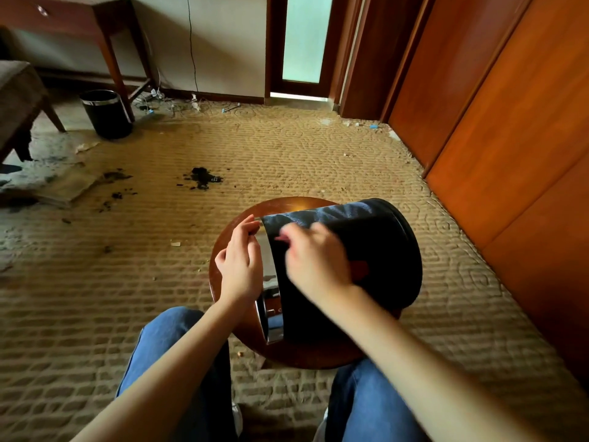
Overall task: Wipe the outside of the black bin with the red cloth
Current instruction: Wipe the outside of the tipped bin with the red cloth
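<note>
Black bin [385, 240], rim pinched by left hand [239, 266]; blurred right hand [315, 264] over red cloth [360, 270], grip unclear.

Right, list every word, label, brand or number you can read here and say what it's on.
None can be read.
On the black bin and its chrome rim: no label shows.
On the dark stain on the carpet: a tiny white mark, too small to read.
On the second bin by the desk: no print shows.
</note>
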Tool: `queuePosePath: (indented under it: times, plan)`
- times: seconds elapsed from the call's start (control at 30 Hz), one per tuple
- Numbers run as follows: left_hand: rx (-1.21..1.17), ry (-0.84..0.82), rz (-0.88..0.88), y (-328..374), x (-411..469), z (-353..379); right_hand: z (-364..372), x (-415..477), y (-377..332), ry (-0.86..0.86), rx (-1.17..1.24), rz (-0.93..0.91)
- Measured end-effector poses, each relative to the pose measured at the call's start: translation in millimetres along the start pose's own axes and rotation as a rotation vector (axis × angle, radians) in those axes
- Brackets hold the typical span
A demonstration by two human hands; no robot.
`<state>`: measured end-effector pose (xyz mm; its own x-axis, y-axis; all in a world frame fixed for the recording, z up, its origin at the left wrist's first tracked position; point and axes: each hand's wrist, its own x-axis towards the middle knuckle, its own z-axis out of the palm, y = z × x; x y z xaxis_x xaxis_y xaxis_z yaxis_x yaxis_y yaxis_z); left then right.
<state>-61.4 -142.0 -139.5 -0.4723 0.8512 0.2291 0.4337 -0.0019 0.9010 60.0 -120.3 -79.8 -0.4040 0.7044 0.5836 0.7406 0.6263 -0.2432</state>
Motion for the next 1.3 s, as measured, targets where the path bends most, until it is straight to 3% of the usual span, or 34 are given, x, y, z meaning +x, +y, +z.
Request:
queuePosePath:
  times: [0.07, 0.17, 0.3, 0.4, 0.47, 0.63, 0.77, 0.9, 1.03, 1.13, 1.2, 1.3]
  plan:
    - [0.019, 0.001, 0.011, -2, 2, -1, 13, 4, -29, -0.010, 0.077, -0.075]
    - [0.048, -0.017, 0.028, -3, 1, -2, 2, 3, -7, -0.035, 0.057, -0.081]
    - [-0.007, -0.008, 0.029, -2, -3, -1, -44, 2, 87, -0.165, -0.208, 0.264]
    - [-0.054, 0.004, 0.024, 0, -5, 2, -68, 0, 130, -0.140, -0.201, 0.458]
    - [-0.084, 0.012, 0.009, 2, -5, 2, -58, 1, 115, -0.079, -0.200, 0.405]
    - [-0.059, -0.019, -0.014, 3, -2, 0, 2, 1, 4, 0.023, 0.049, 0.033]
    - [-0.049, 0.004, 0.029, 0, -5, -2, 18, 6, -28, -0.003, 0.112, -0.108]
    - [-0.037, -0.001, 0.011, 4, -8, -1, -11, -4, 33, -0.012, 0.000, -0.101]
    - [-0.047, -0.010, 0.008, 3, -7, -3, -60, -5, 113, -0.133, -0.203, 0.225]
    - [-0.102, 0.003, 0.001, 8, -8, -1, -67, -2, 129, -0.126, -0.223, 0.378]
    - [-0.148, 0.017, -0.008, 9, -8, -2, -52, 2, 105, -0.089, -0.214, 0.315]
    - [-0.124, 0.013, -0.012, 8, -5, -3, -18, 4, 43, -0.021, -0.062, 0.078]
